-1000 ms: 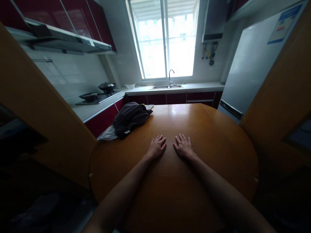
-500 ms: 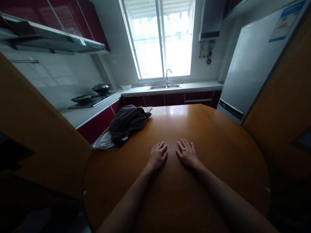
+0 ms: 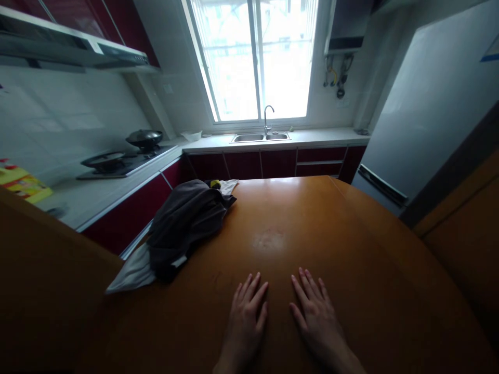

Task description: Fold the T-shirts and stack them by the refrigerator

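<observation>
My left hand (image 3: 246, 317) rests flat on the brown wooden table (image 3: 312, 218), its fingers stretched forward and slightly apart. Beside it, with a gap between them, my right hand (image 3: 315, 311) lies palm down with its fingers spread. Neither hand holds anything. Ahead and to the left, a heap of dark grey cloth (image 3: 187, 218) lies on the table, apart from both hands. White cloth (image 3: 134, 270) sticks out from under its near end, and a bit of yellow shows at the far end.
Beyond the table, a counter carries a double sink (image 3: 249, 138) with a tap (image 3: 266, 119) below the window. Two pans stand on the stove (image 3: 132, 163) at left, near a yellow bottle (image 3: 23, 182). A tall fridge (image 3: 436, 93) stands at right.
The view has moved forward over the table, so the cloth, stove and fridge look nearer. Both hands appear lower in the picture, still flat on the wood. The yellow bottle has come into view.
</observation>
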A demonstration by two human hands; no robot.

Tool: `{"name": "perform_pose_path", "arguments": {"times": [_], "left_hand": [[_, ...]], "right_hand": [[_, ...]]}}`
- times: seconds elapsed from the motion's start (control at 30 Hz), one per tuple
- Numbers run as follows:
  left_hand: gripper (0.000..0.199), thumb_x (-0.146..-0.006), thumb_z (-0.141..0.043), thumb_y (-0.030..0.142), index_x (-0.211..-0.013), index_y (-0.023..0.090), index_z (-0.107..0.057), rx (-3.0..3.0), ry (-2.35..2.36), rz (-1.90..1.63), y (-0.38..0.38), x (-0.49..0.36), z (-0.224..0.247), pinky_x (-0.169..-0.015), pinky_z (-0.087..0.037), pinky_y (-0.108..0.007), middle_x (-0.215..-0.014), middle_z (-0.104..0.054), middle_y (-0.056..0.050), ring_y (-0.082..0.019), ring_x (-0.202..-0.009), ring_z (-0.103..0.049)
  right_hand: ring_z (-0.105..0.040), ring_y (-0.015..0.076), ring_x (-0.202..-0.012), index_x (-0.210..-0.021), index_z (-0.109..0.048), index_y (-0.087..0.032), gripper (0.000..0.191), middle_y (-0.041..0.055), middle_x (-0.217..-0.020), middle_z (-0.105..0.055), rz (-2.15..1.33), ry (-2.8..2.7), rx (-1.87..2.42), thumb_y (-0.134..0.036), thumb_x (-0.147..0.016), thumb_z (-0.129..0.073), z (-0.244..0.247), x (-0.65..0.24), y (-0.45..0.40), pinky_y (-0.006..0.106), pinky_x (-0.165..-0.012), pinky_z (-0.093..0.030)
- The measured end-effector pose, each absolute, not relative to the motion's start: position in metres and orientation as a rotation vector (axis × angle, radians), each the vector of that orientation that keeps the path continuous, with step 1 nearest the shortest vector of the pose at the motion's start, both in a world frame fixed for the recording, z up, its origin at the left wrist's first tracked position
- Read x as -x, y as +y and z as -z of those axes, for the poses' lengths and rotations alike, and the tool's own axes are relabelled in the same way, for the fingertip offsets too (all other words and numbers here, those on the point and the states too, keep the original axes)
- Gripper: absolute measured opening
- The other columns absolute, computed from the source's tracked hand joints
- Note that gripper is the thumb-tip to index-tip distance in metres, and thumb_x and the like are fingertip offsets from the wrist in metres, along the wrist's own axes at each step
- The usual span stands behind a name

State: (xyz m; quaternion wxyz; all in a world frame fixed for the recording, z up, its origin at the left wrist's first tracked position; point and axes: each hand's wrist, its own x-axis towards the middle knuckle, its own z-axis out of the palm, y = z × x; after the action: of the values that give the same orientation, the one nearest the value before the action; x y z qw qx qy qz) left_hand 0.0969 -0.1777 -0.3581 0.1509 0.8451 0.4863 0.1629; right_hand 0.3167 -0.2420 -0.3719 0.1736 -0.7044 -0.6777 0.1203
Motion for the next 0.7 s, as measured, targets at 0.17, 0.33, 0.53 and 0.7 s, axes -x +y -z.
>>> {"name": "perform_pose_path", "arguments": {"times": [0.17, 0.33, 0.53, 0.7], "left_hand": [[0.053, -0.095, -0.049, 0.029, -0.146, 0.039, -0.052, -2.443, 1.382, -0.459, -0.175, -0.098, 0.358, -0.124, -0.027, -0.052, -0.161, -0.036, 0.003, -0.024, -0.151, -0.027], [0.048, -0.096, -0.049, 0.029, -0.144, 0.032, -0.055, -2.492, 1.332, -0.489, -0.17, -0.109, 0.346, -0.124, -0.024, -0.05, -0.16, -0.038, -0.001, -0.025, -0.151, -0.029], [0.046, -0.096, -0.052, 0.028, -0.141, 0.022, -0.059, -2.485, 1.357, -0.48, -0.173, -0.112, 0.339, -0.124, -0.024, -0.049, -0.158, -0.043, -0.007, -0.028, -0.149, -0.032], [0.045, -0.095, -0.054, 0.027, -0.139, 0.022, -0.061, -2.479, 1.344, -0.496, -0.173, -0.112, 0.338, -0.123, -0.026, -0.05, -0.156, -0.045, -0.008, -0.028, -0.148, -0.034]], "right_hand": [[-0.016, 0.0252, -0.154, -0.158, -0.034, -0.031, 0.062, -0.001, -0.166, -0.021, -0.287, -1.922, 1.976, -0.051, -0.099, -0.036, 0.378, -0.321, -0.238, 0.052, -0.126, -0.008], [-0.016, 0.0247, -0.154, -0.155, -0.04, -0.02, 0.062, 0.0066, -0.165, -0.025, -0.254, -1.947, 2.023, -0.047, -0.099, -0.037, 0.362, -0.327, -0.231, 0.049, -0.125, -0.008], [-0.018, 0.0249, -0.154, -0.155, -0.04, -0.017, 0.062, 0.0099, -0.165, -0.025, -0.259, -1.97, 2.051, -0.044, -0.1, -0.037, 0.349, -0.323, -0.234, 0.047, -0.124, -0.007], [-0.017, 0.0246, -0.154, -0.156, -0.038, -0.018, 0.061, 0.0093, -0.166, -0.025, -0.259, -1.98, 2.086, -0.044, -0.101, -0.036, 0.348, -0.322, -0.233, 0.047, -0.124, -0.007]]}}
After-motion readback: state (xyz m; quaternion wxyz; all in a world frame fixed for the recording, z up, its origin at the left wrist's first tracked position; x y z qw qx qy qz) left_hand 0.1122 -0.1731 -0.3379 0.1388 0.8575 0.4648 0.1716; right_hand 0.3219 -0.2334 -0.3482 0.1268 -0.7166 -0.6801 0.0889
